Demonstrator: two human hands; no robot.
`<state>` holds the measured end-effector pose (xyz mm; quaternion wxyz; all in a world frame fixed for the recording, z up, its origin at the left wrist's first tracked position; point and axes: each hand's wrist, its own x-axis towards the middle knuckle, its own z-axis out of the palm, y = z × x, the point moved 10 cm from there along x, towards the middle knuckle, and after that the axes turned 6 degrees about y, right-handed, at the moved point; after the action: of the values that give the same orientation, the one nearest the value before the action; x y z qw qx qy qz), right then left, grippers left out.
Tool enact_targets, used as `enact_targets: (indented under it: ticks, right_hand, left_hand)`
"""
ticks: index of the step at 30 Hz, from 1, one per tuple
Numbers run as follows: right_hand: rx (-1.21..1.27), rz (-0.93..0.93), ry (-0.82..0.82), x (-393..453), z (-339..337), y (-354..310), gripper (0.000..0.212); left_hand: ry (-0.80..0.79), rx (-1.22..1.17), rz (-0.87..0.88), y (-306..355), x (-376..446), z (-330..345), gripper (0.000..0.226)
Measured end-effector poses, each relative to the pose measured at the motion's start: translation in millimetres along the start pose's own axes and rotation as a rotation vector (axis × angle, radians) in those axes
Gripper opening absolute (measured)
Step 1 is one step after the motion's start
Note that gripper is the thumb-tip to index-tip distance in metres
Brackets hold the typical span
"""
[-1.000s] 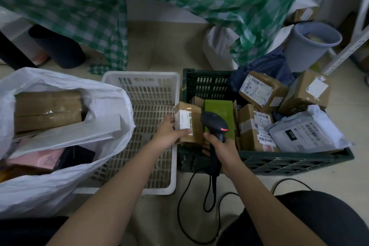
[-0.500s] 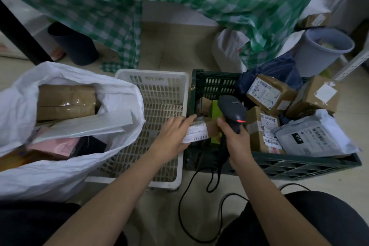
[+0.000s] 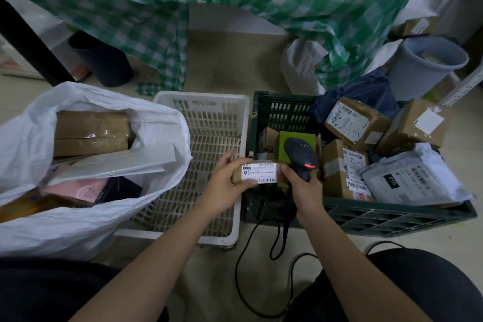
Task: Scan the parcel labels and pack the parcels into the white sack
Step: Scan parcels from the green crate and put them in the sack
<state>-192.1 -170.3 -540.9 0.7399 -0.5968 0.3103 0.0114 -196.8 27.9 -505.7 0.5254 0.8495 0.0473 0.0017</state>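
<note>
My left hand [image 3: 224, 185] grips a small brown parcel [image 3: 261, 174] with its white barcode label facing up, over the left end of the dark green crate [image 3: 392, 217]. My right hand [image 3: 304, 187] holds a black corded scanner [image 3: 300, 158] by its handle, head right beside the label, red light lit. The white sack [image 3: 162, 123] stands open at the left with brown, pink and black parcels inside. Several labelled boxes [image 3: 352, 123] and a grey mailer bag [image 3: 407, 180] lie in the crate.
A white slotted basket [image 3: 209, 102] sits between sack and crate. The scanner cable [image 3: 251, 264] loops on the floor near my knees. A grey bucket [image 3: 428, 60] and a shelf post stand at the right; a green checked cloth hangs behind.
My left hand turned the small parcel so its label faces up and lowered it toward the crate's near left corner. The scanner moved in close over the label.
</note>
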Motion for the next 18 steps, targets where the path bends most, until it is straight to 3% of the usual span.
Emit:
enact_targets:
  ticks: [2, 4, 7, 9, 13, 18]
  right_hand:
    - [0.003, 0.011, -0.006, 2, 0, 1, 0.016]
    - [-0.006, 0.020, -0.021, 3, -1, 2, 0.016]
    - [-0.027, 0.027, -0.037, 5, -2, 4, 0.015]
    - [-0.037, 0.026, -0.043, 5, -4, 4, 0.015]
    - [-0.149, 0.010, -0.085, -2, -6, 5, 0.018]
    - [-0.337, -0.083, -0.207, -31, 0, -7, 0.017]
  left_hand:
    - [-0.027, -0.004, -0.036, 0, 0, 1, 0.034]
    - [-0.054, -0.017, -0.086, -2, 0, 2, 0.052]
    - [-0.098, -0.150, -0.303, -22, -1, 2, 0.091]
    - [-0.160, -0.159, -0.385, -37, -4, 4, 0.091]
    - [-0.123, -0.077, -0.318, -45, -11, -7, 0.065]
    - [0.011, 0.071, -0.042, -13, -18, -43, 0.091]
